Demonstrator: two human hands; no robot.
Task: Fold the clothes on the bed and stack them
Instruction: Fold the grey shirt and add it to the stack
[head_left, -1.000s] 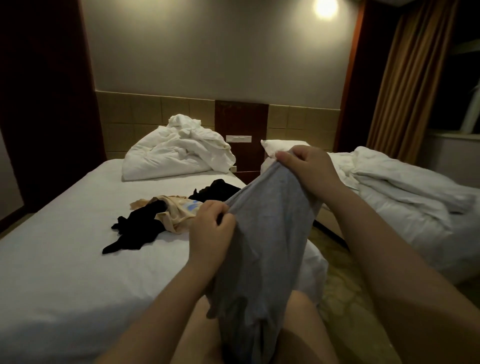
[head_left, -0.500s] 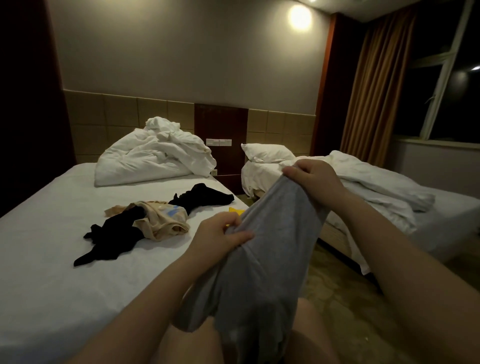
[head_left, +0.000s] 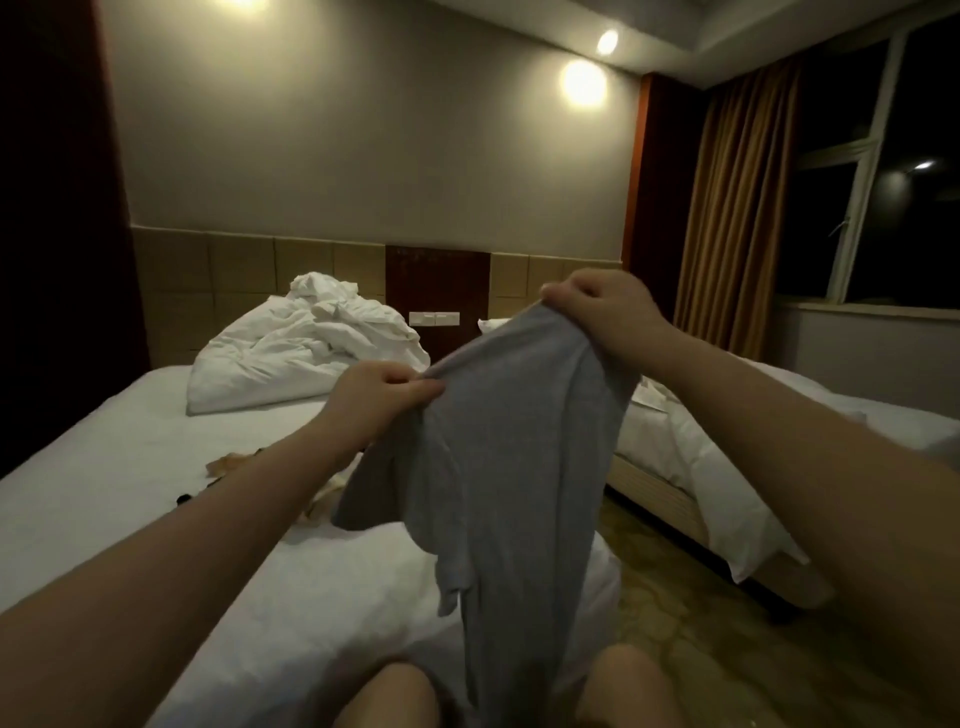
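The person holds a grey garment up over the near edge of the bed, its tail hanging toward six o'clock between the knees. The left hand pinches the top edge at ten o'clock, thumb and fingers clamped on cloth. The right hand, higher at one o'clock, grips the other corner. It looks like the shake-out before folding; next it wants laying flat on the sheet.
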